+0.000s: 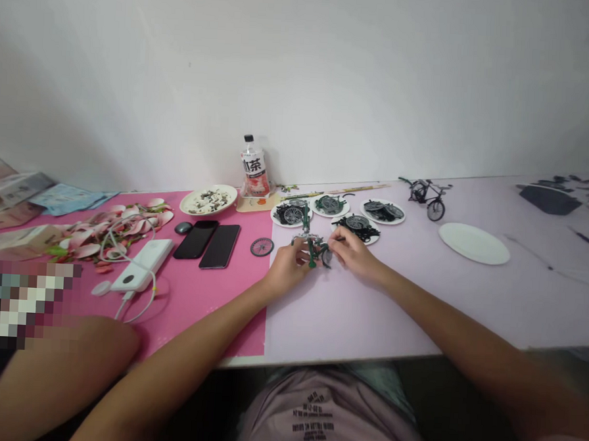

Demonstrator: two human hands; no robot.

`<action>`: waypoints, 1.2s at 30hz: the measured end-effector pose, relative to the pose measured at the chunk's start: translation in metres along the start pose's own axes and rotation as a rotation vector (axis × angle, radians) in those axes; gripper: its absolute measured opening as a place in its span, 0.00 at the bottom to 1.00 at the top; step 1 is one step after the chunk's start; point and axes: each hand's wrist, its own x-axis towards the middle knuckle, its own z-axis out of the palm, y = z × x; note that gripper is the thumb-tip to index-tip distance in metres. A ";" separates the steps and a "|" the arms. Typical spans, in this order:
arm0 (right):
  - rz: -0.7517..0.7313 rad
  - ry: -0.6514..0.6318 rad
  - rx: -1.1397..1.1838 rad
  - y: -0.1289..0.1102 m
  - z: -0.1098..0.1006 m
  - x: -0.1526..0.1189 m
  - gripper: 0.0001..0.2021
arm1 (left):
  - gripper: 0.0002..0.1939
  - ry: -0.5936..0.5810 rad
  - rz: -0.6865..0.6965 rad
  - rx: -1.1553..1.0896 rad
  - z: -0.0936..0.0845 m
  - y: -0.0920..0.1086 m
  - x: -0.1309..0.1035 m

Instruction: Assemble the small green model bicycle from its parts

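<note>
Between my two hands a small dark green model bicycle (pixel 313 249) is held tilted above the lilac part of the table, partly hidden by fingers. My left hand (pixel 288 267) is closed around its frame from the left side. With fingertips pinched, my right hand (pixel 351 252) grips the bicycle near its small wheel at the right. Just behind them stand white plates of dark bicycle parts, among them a plate with wheels (pixel 375 240) and a plate at the left (pixel 276 221). A loose grey wheel (pixel 262 247) lies on the pink surface left of my left hand.
An assembled model bicycle (pixel 428 196) stands at the back right, near an empty white plate (pixel 473 244). Two phones (pixel 219 246), a power bank with cable (pixel 144 265), petal-like pink pieces (pixel 126 228), a dish (pixel 208 201) and a drink bottle (pixel 256 169) occupy the left. Another person's limb (pixel 64 373) shows lower left.
</note>
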 end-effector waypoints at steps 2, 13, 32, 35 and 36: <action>0.005 -0.011 0.000 -0.001 -0.001 0.000 0.15 | 0.24 -0.007 -0.004 -0.019 0.000 0.000 0.000; -0.048 0.006 -0.074 -0.005 0.001 -0.002 0.23 | 0.30 -0.039 -0.033 -0.130 0.000 -0.002 0.000; -0.195 0.081 -0.224 0.001 0.001 0.003 0.20 | 0.26 -0.013 0.008 0.050 -0.003 0.001 0.000; -0.177 0.060 -0.238 0.001 0.001 0.003 0.22 | 0.22 -0.024 0.019 0.065 -0.003 -0.003 0.001; -0.172 0.062 -0.240 0.001 0.001 0.003 0.23 | 0.21 -0.026 0.020 0.069 -0.003 -0.003 0.001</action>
